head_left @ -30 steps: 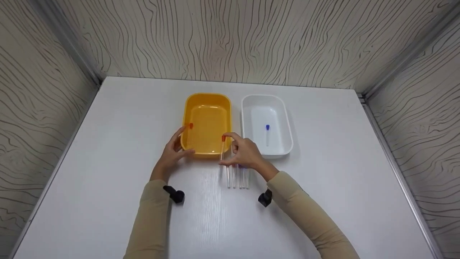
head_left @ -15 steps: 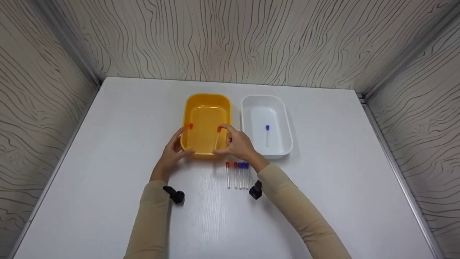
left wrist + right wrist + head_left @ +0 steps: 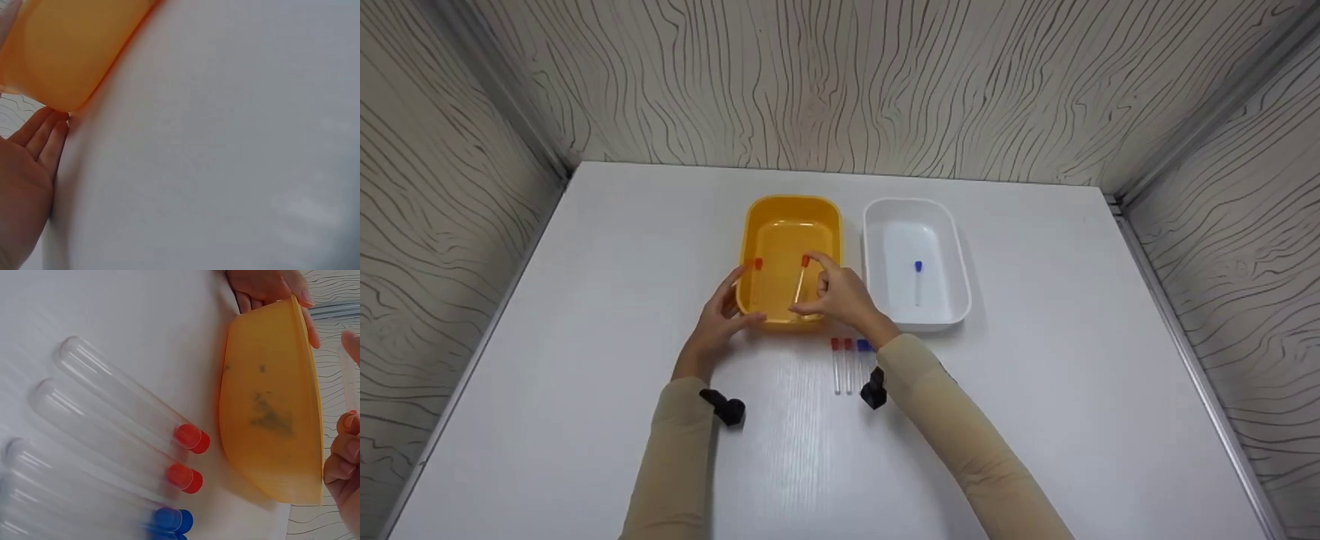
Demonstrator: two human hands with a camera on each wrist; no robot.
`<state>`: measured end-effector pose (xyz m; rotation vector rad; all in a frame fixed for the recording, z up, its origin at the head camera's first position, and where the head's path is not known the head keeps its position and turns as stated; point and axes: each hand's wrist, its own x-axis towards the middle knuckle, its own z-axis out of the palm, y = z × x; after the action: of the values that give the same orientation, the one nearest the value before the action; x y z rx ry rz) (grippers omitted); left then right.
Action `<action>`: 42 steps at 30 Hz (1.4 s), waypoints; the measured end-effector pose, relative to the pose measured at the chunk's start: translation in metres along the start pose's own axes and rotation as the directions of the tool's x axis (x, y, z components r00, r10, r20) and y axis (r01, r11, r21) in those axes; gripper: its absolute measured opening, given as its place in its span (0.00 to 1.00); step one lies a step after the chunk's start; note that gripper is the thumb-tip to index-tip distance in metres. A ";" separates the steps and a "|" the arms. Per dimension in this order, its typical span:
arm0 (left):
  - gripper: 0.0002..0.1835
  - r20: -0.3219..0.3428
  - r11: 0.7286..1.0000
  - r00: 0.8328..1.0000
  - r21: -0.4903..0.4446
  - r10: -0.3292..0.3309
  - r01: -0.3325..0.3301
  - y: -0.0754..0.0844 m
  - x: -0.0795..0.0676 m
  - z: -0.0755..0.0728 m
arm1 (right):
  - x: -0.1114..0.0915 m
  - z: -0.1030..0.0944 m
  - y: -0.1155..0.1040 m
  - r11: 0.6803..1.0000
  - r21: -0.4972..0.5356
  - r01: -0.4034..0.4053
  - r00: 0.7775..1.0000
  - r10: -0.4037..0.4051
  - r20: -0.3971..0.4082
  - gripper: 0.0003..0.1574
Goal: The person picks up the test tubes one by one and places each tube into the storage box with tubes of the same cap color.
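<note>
A test tube (image 3: 801,279) with a red cap spans the thumb and index finger of my right hand (image 3: 844,298), held above the yellow tray (image 3: 787,325). My left hand (image 3: 718,324) grips that tray's near left corner, thumb at the front rim and fingers along the left side. Inside the tray, at its left, lies another red-capped tube (image 3: 758,264). In the right wrist view, a red-capped test tube (image 3: 129,391) and a second red-capped one (image 3: 107,430) lie on the table beside blue-capped tubes (image 3: 84,489). My right forearm partly hides these in the head view.
To the right of the yellow tray stands a white tray (image 3: 966,304) holding one blue-capped tube (image 3: 918,281). Both trays rest on a white table (image 3: 607,247). Wood-patterned panels (image 3: 825,82) enclose it at the back and sides.
My right hand has carried the red-capped tube left and away from me, from the yellow tray's near right corner to over its inside. My left hand has stayed on the tray.
</note>
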<state>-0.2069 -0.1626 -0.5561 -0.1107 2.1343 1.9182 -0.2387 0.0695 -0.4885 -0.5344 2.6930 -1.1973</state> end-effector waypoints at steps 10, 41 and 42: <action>0.45 -0.011 1.000 1.000 0.001 -0.024 0.024 0.000 -0.002 0.002 | 0.008 0.008 -0.006 0.990 -0.093 -0.107 0.990 0.114 0.079 0.59; 0.44 -0.002 0.998 0.999 -0.029 0.048 -0.048 -0.001 -0.002 0.001 | 0.017 0.032 -0.013 0.911 -0.384 -0.149 0.972 0.207 0.114 0.55; 0.44 -0.003 0.998 0.999 -0.031 0.045 -0.045 -0.001 -0.002 0.001 | 0.018 0.032 -0.013 0.909 -0.389 -0.150 0.971 0.210 0.117 0.55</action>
<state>-0.2044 -0.1623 -0.5560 -0.0707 2.1262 1.9778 -0.2427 0.0326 -0.5003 -0.3917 2.7687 -0.5626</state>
